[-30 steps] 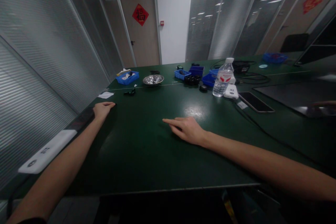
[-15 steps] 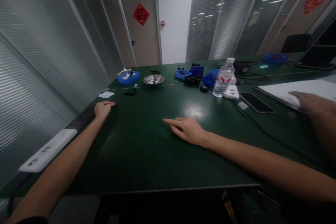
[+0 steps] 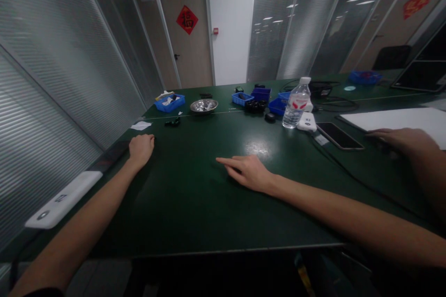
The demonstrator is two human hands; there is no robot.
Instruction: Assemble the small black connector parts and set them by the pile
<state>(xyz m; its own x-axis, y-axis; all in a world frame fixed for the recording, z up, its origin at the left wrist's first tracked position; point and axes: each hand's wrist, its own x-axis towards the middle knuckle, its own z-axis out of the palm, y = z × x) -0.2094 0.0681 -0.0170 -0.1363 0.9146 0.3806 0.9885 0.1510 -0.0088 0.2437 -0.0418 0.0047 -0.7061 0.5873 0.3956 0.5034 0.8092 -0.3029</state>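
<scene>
A broad dark green table [image 3: 181, 204] lies level, faintly glossy.

Dim, bluish light is falling from ceiling panels, glaring off the green tabletop [image 3: 195, 204] ahead. Wide-angle distortion is bending the frame edges, and far objects are blurring.

A red diamond paper [image 3: 187, 19] hangs on the door [image 3: 190, 55] and bears one dark Chinese character that looks like 福. Far to the right of the door, a second red sign [image 3: 417, 1] shows gold characters too blurred to read. The water bottle [image 3: 296, 104], right of the door, carries a red and white label with illegible print
</scene>
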